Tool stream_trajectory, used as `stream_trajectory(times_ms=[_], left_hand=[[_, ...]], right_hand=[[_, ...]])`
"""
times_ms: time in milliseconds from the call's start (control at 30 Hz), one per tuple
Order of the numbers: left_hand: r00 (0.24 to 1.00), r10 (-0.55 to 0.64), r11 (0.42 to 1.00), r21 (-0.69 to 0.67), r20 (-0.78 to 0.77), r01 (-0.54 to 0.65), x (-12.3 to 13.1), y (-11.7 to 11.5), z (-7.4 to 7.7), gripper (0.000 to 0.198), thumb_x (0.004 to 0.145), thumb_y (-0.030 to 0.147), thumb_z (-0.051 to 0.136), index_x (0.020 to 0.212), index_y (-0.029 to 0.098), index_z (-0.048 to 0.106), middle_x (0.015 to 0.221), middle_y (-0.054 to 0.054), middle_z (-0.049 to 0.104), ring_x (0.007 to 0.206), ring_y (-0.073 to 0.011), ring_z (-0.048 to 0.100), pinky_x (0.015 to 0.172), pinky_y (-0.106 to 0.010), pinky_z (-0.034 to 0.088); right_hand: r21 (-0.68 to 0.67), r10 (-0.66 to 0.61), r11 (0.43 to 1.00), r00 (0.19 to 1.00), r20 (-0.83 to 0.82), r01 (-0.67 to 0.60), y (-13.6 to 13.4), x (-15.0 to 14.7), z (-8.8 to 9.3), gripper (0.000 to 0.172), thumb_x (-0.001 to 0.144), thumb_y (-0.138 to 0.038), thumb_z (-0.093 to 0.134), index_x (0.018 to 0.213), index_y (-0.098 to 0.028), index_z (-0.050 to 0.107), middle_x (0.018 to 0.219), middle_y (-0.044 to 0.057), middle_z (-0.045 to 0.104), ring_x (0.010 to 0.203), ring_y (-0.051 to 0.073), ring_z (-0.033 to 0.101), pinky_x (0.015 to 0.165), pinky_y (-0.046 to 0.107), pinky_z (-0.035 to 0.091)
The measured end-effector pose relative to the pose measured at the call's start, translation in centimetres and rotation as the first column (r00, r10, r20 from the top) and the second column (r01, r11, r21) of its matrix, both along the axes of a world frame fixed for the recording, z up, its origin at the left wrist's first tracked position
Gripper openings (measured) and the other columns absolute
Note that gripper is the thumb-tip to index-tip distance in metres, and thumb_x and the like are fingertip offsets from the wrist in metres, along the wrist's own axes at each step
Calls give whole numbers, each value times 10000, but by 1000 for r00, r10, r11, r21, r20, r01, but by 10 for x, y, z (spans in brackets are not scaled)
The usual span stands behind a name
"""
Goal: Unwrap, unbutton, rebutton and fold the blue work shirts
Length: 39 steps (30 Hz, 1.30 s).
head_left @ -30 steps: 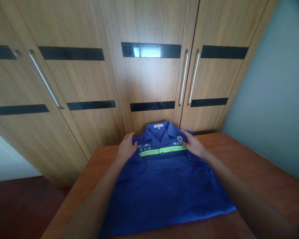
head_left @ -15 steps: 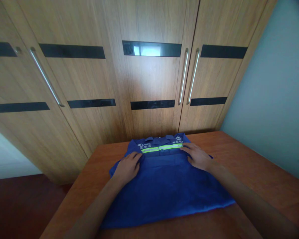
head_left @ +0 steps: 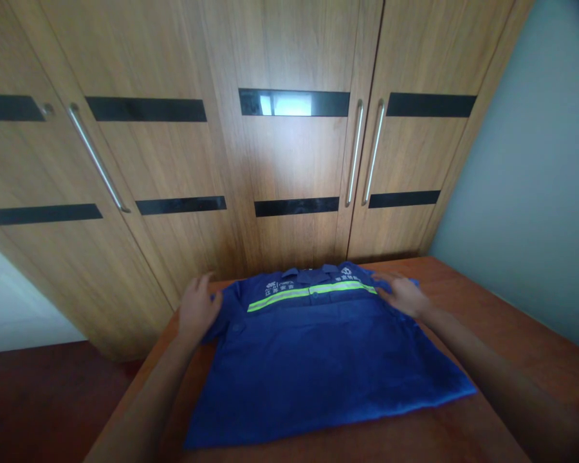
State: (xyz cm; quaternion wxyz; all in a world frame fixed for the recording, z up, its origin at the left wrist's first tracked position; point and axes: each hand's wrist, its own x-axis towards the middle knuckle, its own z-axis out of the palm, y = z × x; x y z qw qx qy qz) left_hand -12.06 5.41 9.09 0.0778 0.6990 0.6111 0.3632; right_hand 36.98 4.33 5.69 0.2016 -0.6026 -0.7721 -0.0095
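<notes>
A dark blue work jacket (head_left: 313,360) lies front up, its collar toward the cabinet, with a yellow-green reflective stripe (head_left: 289,294) across the chest and white lettering above it. My left hand (head_left: 199,310) is at the jacket's left sleeve, thumb apart from the stretched fingers, a bit of blue cloth showing between them. On the opposite side my right hand (head_left: 405,296) rests on the other sleeve near the stripe's end, fingers stretched toward the jacket. Both hands are slightly blurred, and part of the right sleeve is hidden under my right hand.
The jacket lies on a reddish-brown wooden table (head_left: 482,308). Right behind it stands a wooden cabinet (head_left: 294,238) with long metal handles (head_left: 354,154) and dark strips. A pale wall (head_left: 525,193) borders the table's right side; dark red floor (head_left: 33,399) shows at left.
My hands have moved apart, left hand to the left and right hand to the right. The jacket's upper part is spread wider, showing more of the stripe and the left sleeve.
</notes>
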Motion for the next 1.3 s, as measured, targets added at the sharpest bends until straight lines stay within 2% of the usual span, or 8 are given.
stream_trajectory(times_ms=[67, 167, 300, 433, 567, 733, 900, 1300], left_hand=[[981, -177, 982, -88, -83, 170, 11, -7, -12, 346, 837, 378, 619, 1133, 198, 630, 1179, -58, 649, 1128, -255, 571, 1011, -393, 419], [883, -412, 901, -243, -225, 359, 30, -19, -36, 505, 783, 441, 655, 1243, 248, 574, 1266, -73, 620, 1192, -266, 540, 1089, -440, 312], [871, -370, 927, -185, -322, 325, 46, -31, -52, 512, 753, 366, 687, 1240, 259, 570, 1261, -88, 616, 1184, -273, 535, 1113, -485, 231], [870, -396, 917, -73, -294, 392, 49, -46, -37, 240, 813, 254, 598, 1045, 240, 658, 1017, -69, 670, 1005, -236, 586, 983, -399, 387], [873, -462, 884, -5, -157, 467, 41, -88, -15, 277, 792, 81, 459, 917, 222, 663, 909, -43, 599, 924, -187, 560, 879, -329, 434], [758, -647, 739, -319, -88, 594, 35, -150, -15, 532, 570, -32, 409, 934, 259, 667, 1069, -20, 582, 987, -173, 560, 858, -274, 444], [737, -622, 750, -471, -265, 463, 40, -166, -26, 861, 552, -43, 445, 1309, 367, 487, 1297, -11, 522, 1065, -220, 547, 934, -362, 413], [700, -344, 938, -260, -626, 228, 42, -114, -34, 564, 760, -27, 383, 1197, 240, 619, 1107, -101, 637, 1032, -252, 574, 896, -432, 386]], right_hand=[[-94, 162, 981, 985, -56, -167, -2, -19, -9, 389, 871, -376, 499, 1213, -215, 587, 1195, 100, 630, 1135, 254, 558, 1008, 390, 407], [-122, 156, 980, 987, -34, -158, -6, -33, -15, 471, 844, -464, 533, 1213, -175, 579, 1193, 129, 615, 1081, 266, 582, 960, 390, 431], [-174, 118, 978, 993, 29, -112, -10, -35, -5, 387, 803, -378, 581, 1137, -187, 623, 1009, 100, 678, 911, 249, 635, 832, 347, 466], [-234, 265, 934, 963, -55, -270, -35, -44, 27, 201, 796, -225, 534, 911, -218, 698, 832, 45, 703, 781, 209, 630, 735, 293, 457], [-349, 374, 825, 893, -251, -444, -101, -62, 60, 230, 789, -184, 502, 878, -204, 713, 767, 8, 694, 687, 160, 609, 639, 234, 443], [-539, 390, 709, 890, -237, -454, -178, -81, 46, 337, 663, -93, 548, 905, -244, 727, 885, 3, 700, 800, 163, 636, 717, 219, 463], [-375, 225, 890, 965, -133, -259, -189, -99, -3, 649, 719, -175, 590, 1351, -277, 483, 1377, 75, 487, 1219, 260, 491, 1005, 366, 401], [-72, 216, 974, 976, 35, -214, -151, -142, -32, 512, 842, -156, 475, 1352, -194, 475, 1130, 127, 558, 1023, 258, 548, 869, 389, 490]])
